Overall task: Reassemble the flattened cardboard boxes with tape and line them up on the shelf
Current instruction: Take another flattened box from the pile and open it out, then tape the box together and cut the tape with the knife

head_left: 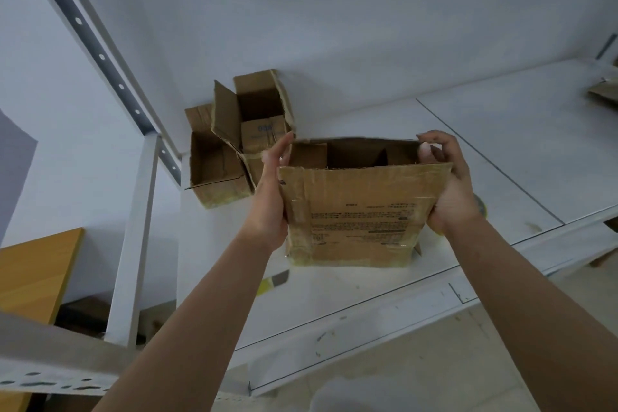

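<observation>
A taped-up brown cardboard box [361, 211] with printed text on its near face stands open-topped on the white shelf board [334, 291]. My left hand [272, 191] lies flat against its left side, fingers straight up along the edge. My right hand [449, 184] grips the box's right side, fingers curled over the top corner. Two more open cardboard boxes stand at the shelf's back left: a low one [214, 174] and a taller one [257, 117] leaning against it.
White perforated shelf uprights [133, 227] rise at the left. A roll of tape [481, 206] peeks out behind my right wrist. A yellow-and-grey object [274, 281] lies under my left forearm. Flattened cardboard [605, 92] shows at the far right. An orange board [36, 274] leans lower left.
</observation>
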Tool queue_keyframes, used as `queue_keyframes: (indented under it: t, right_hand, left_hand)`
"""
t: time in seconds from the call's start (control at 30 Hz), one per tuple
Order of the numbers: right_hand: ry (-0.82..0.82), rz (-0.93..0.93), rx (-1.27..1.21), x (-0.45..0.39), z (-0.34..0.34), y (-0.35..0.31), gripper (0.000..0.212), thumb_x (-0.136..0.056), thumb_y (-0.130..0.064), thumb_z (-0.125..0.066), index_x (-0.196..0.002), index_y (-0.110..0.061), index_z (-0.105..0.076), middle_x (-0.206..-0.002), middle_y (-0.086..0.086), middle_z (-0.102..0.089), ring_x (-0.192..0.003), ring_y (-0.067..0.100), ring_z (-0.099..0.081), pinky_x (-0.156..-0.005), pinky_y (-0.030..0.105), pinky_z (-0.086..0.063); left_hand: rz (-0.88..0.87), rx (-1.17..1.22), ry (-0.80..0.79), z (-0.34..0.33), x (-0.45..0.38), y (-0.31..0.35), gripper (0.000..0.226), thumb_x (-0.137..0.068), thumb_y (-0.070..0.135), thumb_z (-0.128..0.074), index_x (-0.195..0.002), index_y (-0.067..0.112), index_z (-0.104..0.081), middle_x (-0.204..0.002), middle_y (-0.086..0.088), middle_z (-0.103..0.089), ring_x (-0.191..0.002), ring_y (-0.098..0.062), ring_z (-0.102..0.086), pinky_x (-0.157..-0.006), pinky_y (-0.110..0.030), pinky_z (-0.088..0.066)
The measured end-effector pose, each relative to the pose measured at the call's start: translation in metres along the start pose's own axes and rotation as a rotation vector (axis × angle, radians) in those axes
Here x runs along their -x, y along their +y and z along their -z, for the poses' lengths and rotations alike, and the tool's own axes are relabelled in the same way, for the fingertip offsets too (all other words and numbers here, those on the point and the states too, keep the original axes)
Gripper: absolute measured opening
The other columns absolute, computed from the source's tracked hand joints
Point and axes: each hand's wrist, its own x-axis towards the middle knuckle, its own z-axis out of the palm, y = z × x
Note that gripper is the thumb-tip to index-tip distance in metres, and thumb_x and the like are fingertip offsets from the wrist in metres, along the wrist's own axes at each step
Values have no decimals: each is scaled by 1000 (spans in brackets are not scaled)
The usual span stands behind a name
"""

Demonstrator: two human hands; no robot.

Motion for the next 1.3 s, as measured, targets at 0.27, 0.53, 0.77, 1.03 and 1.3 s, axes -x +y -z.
queue_keyframes:
  t: [0.27,0.53,0.77,1.03,1.3]
  right_hand:
    - [17,-104,-138,3,-3,0,52,-94,-61,-33,-99,-17,-61,-99,4,-67,-92,22,-66,-80,41,-57]
    - [-48,-106,85,-7,12,-5,15,-96,-19,-51,-100,-23,-64,-111,8,-64,-101,22,-62,-85,37,-48]
    - [138,-364,1067,-17,65,20,29,-90,-11,-51,-116,-17,-61,-119,8,-63,-118,32,-55,-100,37,-40]
    - [-246,-472,1783,5,87,44,43,-93,-26,-51,-135,-24,-47,-141,5,-49,-138,27,-35,-120,49,-11]
    - [-270,-401,1607,7,99,25,20,-97,-27,-47,-111,-17,-60,-107,6,-60,-111,29,-53,-109,37,-25]
  left_hand:
    - [-61,41,45,2,-2,-5,21,-95,36,-58,-113,26,-56,-101,11,-71,-94,-15,-67,-74,-33,-57]
    - [8,70,103,-1,-13,3,19,-98,3,-50,-101,21,-56,-105,-5,-66,-84,-19,-69,-66,-31,-57]
    - [12,56,98,1,-16,3,21,-99,3,-48,-103,22,-58,-106,-5,-66,-86,-20,-68,-65,-31,-57]
    - [45,-40,101,0,-22,1,26,-101,10,-47,-106,23,-69,-132,-14,-52,-103,-28,-62,-68,-30,-57]
    - [117,-284,168,5,-29,-23,31,-103,20,-46,-96,40,-68,-123,-8,-59,-104,-32,-61,-75,-48,-59]
